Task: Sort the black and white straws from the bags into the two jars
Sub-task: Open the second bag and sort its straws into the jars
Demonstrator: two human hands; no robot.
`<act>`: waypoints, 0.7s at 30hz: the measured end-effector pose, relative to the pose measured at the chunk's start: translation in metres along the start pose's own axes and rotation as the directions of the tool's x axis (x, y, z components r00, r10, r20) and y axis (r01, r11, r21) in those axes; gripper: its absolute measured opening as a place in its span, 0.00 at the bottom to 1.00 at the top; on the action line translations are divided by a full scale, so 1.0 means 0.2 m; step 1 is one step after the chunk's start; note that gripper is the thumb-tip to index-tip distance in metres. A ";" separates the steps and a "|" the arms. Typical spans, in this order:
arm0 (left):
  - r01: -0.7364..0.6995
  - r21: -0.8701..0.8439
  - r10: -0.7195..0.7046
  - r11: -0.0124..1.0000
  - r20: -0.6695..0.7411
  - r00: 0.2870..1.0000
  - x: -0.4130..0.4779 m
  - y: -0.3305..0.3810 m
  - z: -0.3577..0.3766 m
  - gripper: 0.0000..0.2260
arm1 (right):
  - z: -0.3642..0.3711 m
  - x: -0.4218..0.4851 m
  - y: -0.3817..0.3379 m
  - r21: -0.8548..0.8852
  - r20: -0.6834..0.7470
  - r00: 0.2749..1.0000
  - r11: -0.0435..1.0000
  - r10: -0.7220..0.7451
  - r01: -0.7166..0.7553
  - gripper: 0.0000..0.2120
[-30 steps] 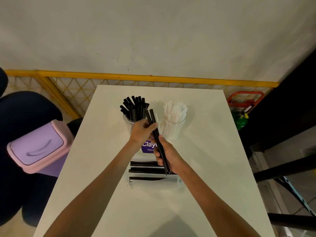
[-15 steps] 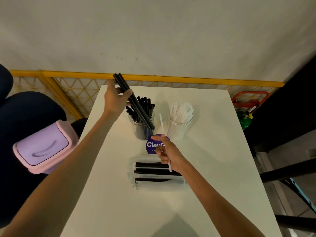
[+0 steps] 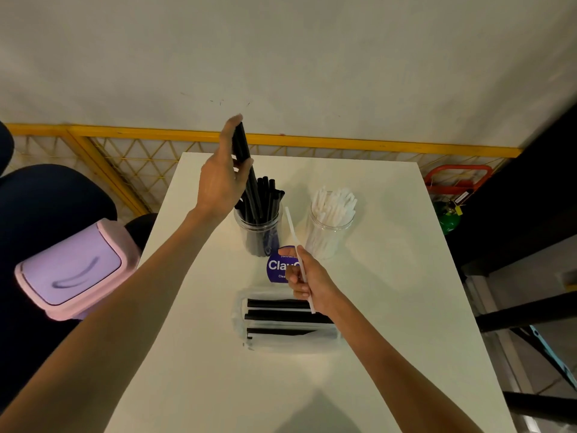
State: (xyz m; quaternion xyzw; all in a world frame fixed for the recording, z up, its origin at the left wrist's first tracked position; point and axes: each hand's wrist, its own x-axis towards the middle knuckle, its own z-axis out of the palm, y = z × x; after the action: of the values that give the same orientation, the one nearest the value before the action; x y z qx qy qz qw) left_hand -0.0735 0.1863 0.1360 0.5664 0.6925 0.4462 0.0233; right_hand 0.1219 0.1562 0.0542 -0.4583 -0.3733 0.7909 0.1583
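Two clear jars stand side by side on the white table [image 3: 390,307]. The left jar [image 3: 258,235] holds several black straws; the right jar [image 3: 329,232] holds several white ones. My left hand [image 3: 223,179] grips black straws [image 3: 244,154] and holds them nearly upright, their lower ends dipping into the left jar's mouth. My right hand [image 3: 309,284] pinches a single white straw [image 3: 293,226] that slants up between the two jars. Below it lies a clear bag [image 3: 288,320] with black straws inside, flat on the table.
A round purple label [image 3: 276,265] lies in front of the jars. A pink and lilac bin [image 3: 73,270] stands left of the table beside a dark chair. A yellow mesh fence runs behind the table; dark shelving and a metal frame stand on the right.
My left hand has turned the black straws from a slant to nearly upright and lowered their ends into the left jar. My right hand with the white straw has barely moved.
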 end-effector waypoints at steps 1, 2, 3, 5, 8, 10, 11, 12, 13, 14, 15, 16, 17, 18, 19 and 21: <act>-0.002 0.009 0.002 1.000 0.009 1.000 -0.02 -0.01 0.02 0.27 | 0.00 0.00 0.00 -0.003 -0.003 1.000 1.000 0.006 -0.006 0.18; 0.003 0.015 -0.003 1.000 0.015 1.000 -0.03 -0.02 0.03 0.26 | 0.00 0.00 0.00 -0.006 -0.005 1.000 1.000 0.012 -0.012 0.19; 0.014 0.025 -0.014 1.000 0.020 1.000 -0.06 -0.03 0.05 0.25 | 0.00 0.00 0.00 -0.007 -0.008 1.000 1.000 0.016 -0.016 0.19; 0.030 0.076 -0.032 0.997 0.026 0.999 -0.10 -0.07 0.10 0.25 | 0.00 0.00 -0.01 -0.003 -0.010 1.000 1.000 0.017 -0.017 0.19; -0.021 0.173 0.016 0.985 0.032 0.999 -0.19 -0.11 0.15 0.22 | 0.00 0.00 0.00 0.001 -0.003 1.000 1.000 0.006 -0.006 0.18; -0.079 0.199 0.067 0.977 0.068 0.995 -0.23 -0.14 0.19 0.20 | -0.01 0.00 0.00 0.005 -0.001 1.000 1.000 -0.002 0.002 0.17; -0.101 0.223 0.082 0.970 0.094 0.992 -0.25 -0.17 0.21 0.18 | -0.01 0.00 0.00 0.003 -0.002 1.000 1.000 -0.009 0.009 0.16; -0.121 0.264 0.091 0.957 0.125 0.988 -0.27 -0.21 0.23 0.17 | -0.01 0.00 0.00 -0.003 -0.002 1.000 1.000 -0.019 0.019 0.16; -0.144 0.318 0.098 0.937 0.157 0.983 -0.29 -0.24 0.24 0.16 | -0.01 0.00 0.00 -0.009 -0.001 1.000 1.000 -0.028 0.028 0.15; -0.168 0.372 0.104 0.913 0.187 0.977 -0.31 -0.27 0.25 0.16 | -0.01 0.00 0.00 -0.013 0.001 0.999 0.999 -0.034 0.034 0.15; -0.191 0.415 0.107 0.889 0.216 0.970 -0.33 -0.29 0.26 0.17 | -0.02 0.00 0.00 -0.014 -0.001 0.999 0.999 -0.035 0.035 0.14; -0.212 0.450 0.109 0.868 0.245 0.963 -0.35 -0.30 0.27 0.19 | -0.02 0.00 -0.01 -0.012 -0.004 0.999 0.999 -0.032 0.032 0.14; -0.231 0.475 0.109 0.849 0.269 0.957 -0.36 -0.31 0.27 0.20 | -0.02 -0.01 -0.01 -0.008 -0.006 1.000 1.000 -0.029 0.029 0.14; -0.244 0.495 0.110 0.834 0.285 0.952 -0.36 -0.30 0.27 0.21 | -0.02 -0.01 -0.01 -0.007 -0.007 1.000 1.000 -0.029 0.029 0.14; -0.252 0.509 0.109 0.823 0.293 0.950 -0.37 -0.29 0.28 0.22 | -0.03 -0.01 -0.01 -0.007 -0.008 1.000 1.000 -0.030 0.030 0.14; -0.239 0.508 0.100 0.828 0.286 0.953 -0.36 -0.27 0.28 0.23 | -0.03 -0.02 -0.02 -0.006 -0.014 1.000 1.000 -0.027 0.027 0.14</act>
State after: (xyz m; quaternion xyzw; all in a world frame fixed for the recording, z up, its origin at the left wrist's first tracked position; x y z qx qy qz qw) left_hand -0.0591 0.1631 0.0327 0.6608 0.7276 0.1609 -0.0899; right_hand 0.1276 0.1586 0.0568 -0.4591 -0.3808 0.7844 0.1703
